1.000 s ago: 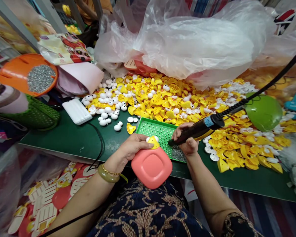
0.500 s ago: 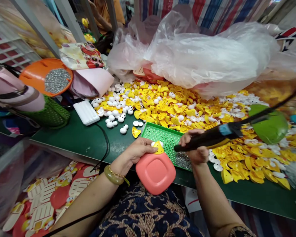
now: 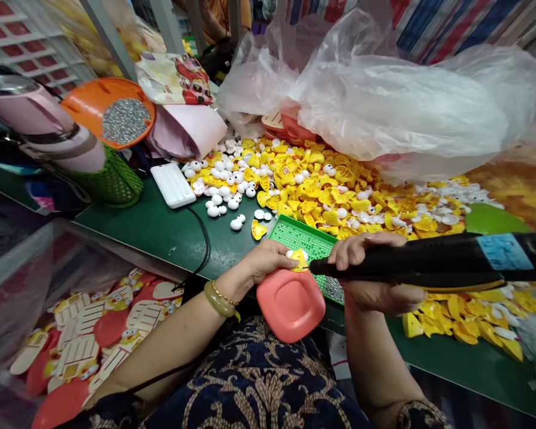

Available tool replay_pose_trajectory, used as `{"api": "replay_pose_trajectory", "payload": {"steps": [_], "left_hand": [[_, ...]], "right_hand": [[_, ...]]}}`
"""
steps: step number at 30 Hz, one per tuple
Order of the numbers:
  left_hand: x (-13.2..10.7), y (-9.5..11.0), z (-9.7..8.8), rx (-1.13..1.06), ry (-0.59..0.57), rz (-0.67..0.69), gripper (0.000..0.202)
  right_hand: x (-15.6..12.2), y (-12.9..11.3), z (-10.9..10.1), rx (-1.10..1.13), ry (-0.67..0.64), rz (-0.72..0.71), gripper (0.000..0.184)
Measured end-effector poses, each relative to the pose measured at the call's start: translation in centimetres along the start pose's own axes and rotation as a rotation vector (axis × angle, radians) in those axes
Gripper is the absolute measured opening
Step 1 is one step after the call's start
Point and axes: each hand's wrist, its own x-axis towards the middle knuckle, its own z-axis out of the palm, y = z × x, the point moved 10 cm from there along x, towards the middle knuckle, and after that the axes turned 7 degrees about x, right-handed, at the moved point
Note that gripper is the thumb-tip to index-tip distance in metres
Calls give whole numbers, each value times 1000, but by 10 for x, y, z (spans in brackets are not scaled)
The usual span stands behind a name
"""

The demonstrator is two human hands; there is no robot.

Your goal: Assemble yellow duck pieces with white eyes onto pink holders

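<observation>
Above green tray (image 3: pixel 295 237) | coral-pink rounded piece (image 3: pixel 290 310), yellow tip (image 3: pixel 300 260) | left grip (image 3: pixel 263 265) pinching it | right grip (image 3: pixel 366 293) around black pen (image 3: pixel 429 262)

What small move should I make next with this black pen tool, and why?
Probably touch the tip of the black pen-shaped tool to the yellow piece: the right hand holds the tool with its tip just beside that piece, and the left hand grips the coral-pink plastic piece that it sits on.
</observation>
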Motion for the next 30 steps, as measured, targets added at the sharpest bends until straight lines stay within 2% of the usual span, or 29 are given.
{"api": "replay_pose_trajectory", "payload": {"steps": [7,12,17,22,26,30], "left_hand": [[0,-1,1,-15,-9,2,18],[1,-2,-1,-14,8,5,20],[2,-2,-1,-5,18,-8,25],[3,-2,-5,13,73,-9,25],[3,0,-3,-6,68,18,18],[2,1,1,-11,69,4,15]], "right_hand": [[-5,13,-1,-86,-32,43,49],[-5,17,6,-38,-63,47,48],[-4,22,21,30,-184,81,44],[-12,36,24,77,-300,127,52],[-14,45,21,42,-303,165,54],[-14,49,15,45,-235,184,54]]}}
